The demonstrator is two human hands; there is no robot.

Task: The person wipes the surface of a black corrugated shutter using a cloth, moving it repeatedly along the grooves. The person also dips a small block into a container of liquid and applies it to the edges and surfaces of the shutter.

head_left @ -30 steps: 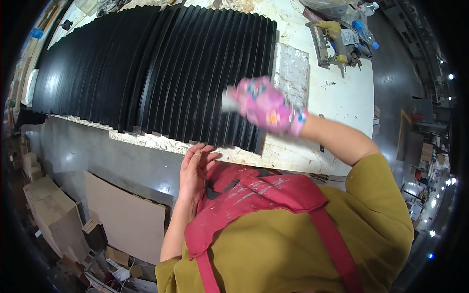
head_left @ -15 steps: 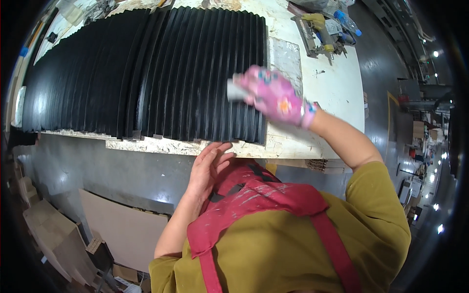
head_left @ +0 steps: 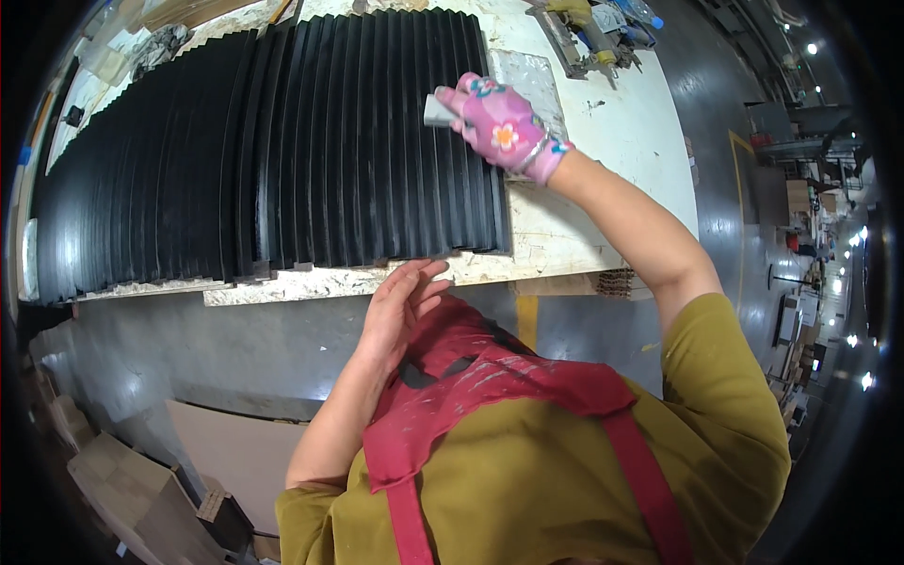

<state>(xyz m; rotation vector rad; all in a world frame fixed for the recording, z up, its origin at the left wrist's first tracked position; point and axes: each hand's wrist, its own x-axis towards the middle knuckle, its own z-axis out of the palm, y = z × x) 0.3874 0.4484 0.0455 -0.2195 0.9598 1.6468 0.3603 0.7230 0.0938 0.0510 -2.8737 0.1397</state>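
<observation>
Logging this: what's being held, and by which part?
A pale rectangular piece, material unclear, held at its right end by the pink floral-gloved right grip; the bare left grip appears empty.

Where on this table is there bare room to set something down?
The white table looks bare between the pale slab, the yellowish tool and the right forearm. Black ridged pieces crowd the left and middle.

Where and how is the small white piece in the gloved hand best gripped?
Probably by the exposed left end of the white piece, coming from the left and above. That end juts past the fingers; the gloved right hand covers the other. The black ribbed strips lie beneath, so pinching opposite edges looks better than reaching under.
</observation>
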